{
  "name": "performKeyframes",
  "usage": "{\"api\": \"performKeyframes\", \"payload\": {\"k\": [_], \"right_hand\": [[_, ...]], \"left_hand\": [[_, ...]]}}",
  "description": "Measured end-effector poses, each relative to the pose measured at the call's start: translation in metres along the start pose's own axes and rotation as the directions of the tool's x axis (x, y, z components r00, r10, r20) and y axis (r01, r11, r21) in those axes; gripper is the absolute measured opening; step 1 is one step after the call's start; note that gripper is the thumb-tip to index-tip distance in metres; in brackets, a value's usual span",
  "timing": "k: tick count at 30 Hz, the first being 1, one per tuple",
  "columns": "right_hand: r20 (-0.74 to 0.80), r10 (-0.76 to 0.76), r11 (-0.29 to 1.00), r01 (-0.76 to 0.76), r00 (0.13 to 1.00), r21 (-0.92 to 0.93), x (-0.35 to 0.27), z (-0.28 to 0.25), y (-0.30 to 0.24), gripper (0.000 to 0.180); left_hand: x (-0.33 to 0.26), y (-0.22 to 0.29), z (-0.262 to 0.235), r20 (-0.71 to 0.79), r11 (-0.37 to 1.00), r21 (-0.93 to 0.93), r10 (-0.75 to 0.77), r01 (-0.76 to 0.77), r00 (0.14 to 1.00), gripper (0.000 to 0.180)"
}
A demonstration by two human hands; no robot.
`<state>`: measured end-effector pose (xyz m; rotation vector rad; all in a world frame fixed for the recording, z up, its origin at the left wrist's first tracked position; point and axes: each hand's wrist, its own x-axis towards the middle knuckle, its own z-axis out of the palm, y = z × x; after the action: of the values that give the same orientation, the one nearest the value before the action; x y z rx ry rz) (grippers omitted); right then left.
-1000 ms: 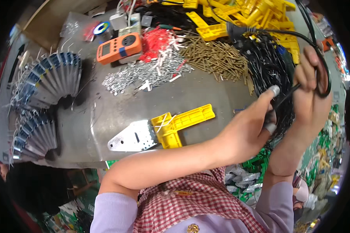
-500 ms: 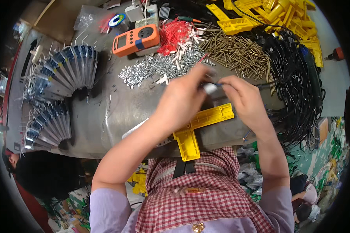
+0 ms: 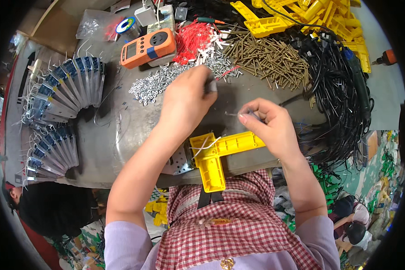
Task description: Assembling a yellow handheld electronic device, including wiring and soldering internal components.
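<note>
My left hand (image 3: pixel 186 96) is curled above the screws, its fingers closed on a small grey-dark thing (image 3: pixel 210 85) smeared by motion. To its right, my right hand (image 3: pixel 272 126) pinches the end of a black cable (image 3: pixel 292 99), which runs in from the right; a thin pale wire tip sticks out leftward past the fingers. Below both hands lies a yellow plastic T-shaped housing (image 3: pixel 210 173), open side up, at the table's near edge. White wires (image 3: pixel 205 146) cross its upper left part, beside a perforated metal plate (image 3: pixel 181 162).
Piles of nuts and screws (image 3: pixel 150 85), red wire pieces (image 3: pixel 193 42) and brass-coloured long screws (image 3: pixel 270 56) lie beyond. An orange meter (image 3: pixel 141 48) stands at the back. Circuit-board pieces (image 3: pixel 69 85) fan out left; black cables (image 3: pixel 342 99) and yellow housings (image 3: pixel 274 26) are at right.
My hands have moved apart, the left up and leftward, the right slightly down. The white wires over the yellow housing are now in view. The whole picture has shifted slightly left.
</note>
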<state>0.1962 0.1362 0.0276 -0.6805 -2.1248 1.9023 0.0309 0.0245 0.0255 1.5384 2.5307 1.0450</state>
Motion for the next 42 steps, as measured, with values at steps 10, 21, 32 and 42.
{"api": "performKeyframes", "payload": {"k": [10,21,32,42], "right_hand": [[-0.013,-0.435,0.864,0.413,0.9,-0.289,0.003,0.033,-0.011,0.013],[0.084,-0.321,0.848,0.326,0.943,-0.418,0.004,0.038,-0.026,0.013],[0.147,-0.465,0.676,0.457,0.873,-0.578,-0.002,0.039,-0.027,0.015],[0.013,-0.265,0.962,0.264,0.964,0.067,-0.008,0.029,-0.007,0.01]], "left_hand": [[-0.078,0.012,-0.038,0.261,0.465,-0.767,-0.404,0.443,0.877,0.018],[-0.078,0.013,-0.034,0.275,0.325,-0.857,-0.367,0.4,0.889,0.02],[-0.082,0.017,-0.024,-0.002,0.808,-0.554,-0.242,0.2,0.97,0.02],[-0.076,0.026,-0.02,0.019,0.692,-0.685,-0.297,0.229,0.955,0.013]]}}
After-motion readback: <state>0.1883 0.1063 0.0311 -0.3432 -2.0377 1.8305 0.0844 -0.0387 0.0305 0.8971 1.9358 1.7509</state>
